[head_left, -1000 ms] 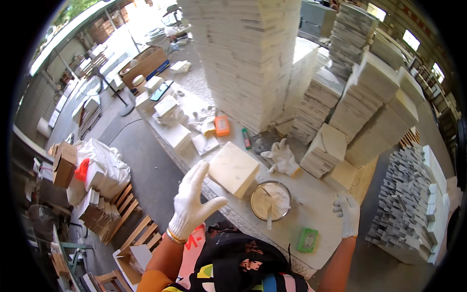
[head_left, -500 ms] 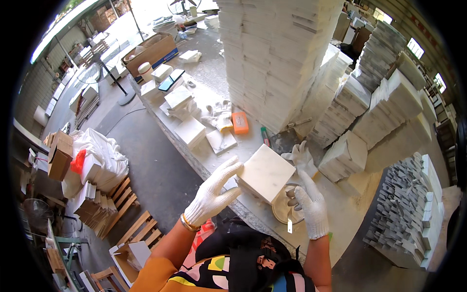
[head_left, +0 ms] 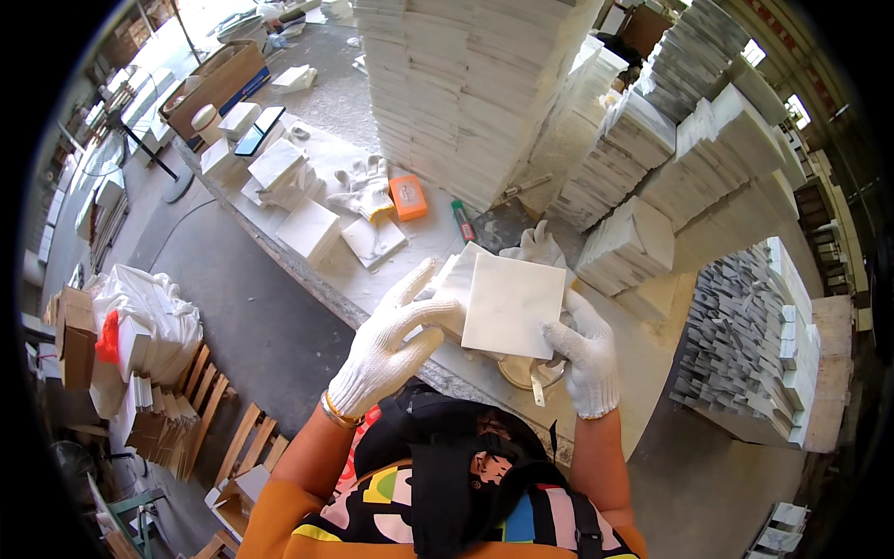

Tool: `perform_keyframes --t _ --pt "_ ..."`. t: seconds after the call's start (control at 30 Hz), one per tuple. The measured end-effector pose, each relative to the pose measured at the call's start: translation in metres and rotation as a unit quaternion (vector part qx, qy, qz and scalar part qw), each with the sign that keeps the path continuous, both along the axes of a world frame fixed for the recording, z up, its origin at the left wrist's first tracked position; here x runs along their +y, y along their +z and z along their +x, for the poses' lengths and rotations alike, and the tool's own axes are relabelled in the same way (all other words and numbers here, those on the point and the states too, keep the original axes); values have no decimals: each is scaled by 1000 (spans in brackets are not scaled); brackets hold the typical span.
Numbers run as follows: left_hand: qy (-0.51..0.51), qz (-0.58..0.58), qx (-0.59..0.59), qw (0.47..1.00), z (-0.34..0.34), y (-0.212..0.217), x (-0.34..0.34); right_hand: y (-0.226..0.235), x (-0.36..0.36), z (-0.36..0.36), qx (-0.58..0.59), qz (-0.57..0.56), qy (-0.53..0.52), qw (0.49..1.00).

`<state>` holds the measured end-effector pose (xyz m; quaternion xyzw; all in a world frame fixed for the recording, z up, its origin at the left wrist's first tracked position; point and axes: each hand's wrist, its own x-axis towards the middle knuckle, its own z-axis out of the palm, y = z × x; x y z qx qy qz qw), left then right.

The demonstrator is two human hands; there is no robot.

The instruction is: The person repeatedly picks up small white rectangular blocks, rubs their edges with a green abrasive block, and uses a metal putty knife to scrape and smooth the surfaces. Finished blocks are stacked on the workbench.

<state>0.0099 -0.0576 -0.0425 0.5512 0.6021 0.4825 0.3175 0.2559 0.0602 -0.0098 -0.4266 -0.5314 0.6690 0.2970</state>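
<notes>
A square white marble tile [head_left: 512, 303] is gripped at its right edge by my gloved right hand [head_left: 589, 352], thumb on the face and fingers behind. It is raised and tilted over a stack of similar tiles [head_left: 453, 279], which it partly hides. To the left, my gloved left hand [head_left: 391, 340] has its fingers spread and holds nothing; its fingertips are close to the stack. Below the tile sits a round shallow dish [head_left: 518, 374], partly covered, with a small flat-handled tool [head_left: 537, 384] across its rim. An empty white glove [head_left: 537, 248] lies behind the held tile.
An orange box [head_left: 408, 197], a green marker-like tube [head_left: 463, 220] and another pair of gloves [head_left: 365, 186] lie on the worktable [head_left: 307, 279]. Tile piles [head_left: 309, 230] line its left side, near a phone [head_left: 260, 131]. A tall tile stack [head_left: 456, 102] stands behind; more stacks [head_left: 629, 244] rise at right.
My right hand has taken hold of the top tile and lifted it off the stack, tilting it. My left hand stays spread beside the stack. The whole view has shifted.
</notes>
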Motion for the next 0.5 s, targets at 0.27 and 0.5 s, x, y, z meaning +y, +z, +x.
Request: perform_keyframes --t 0.27,0.5 --pt "109 7 -284 953 -2 10 7 10 -11 9 98 43 -96 990" --pt "110 -6 -368 923 -8 28 16 -3 -11 34 126 34 -102 986"
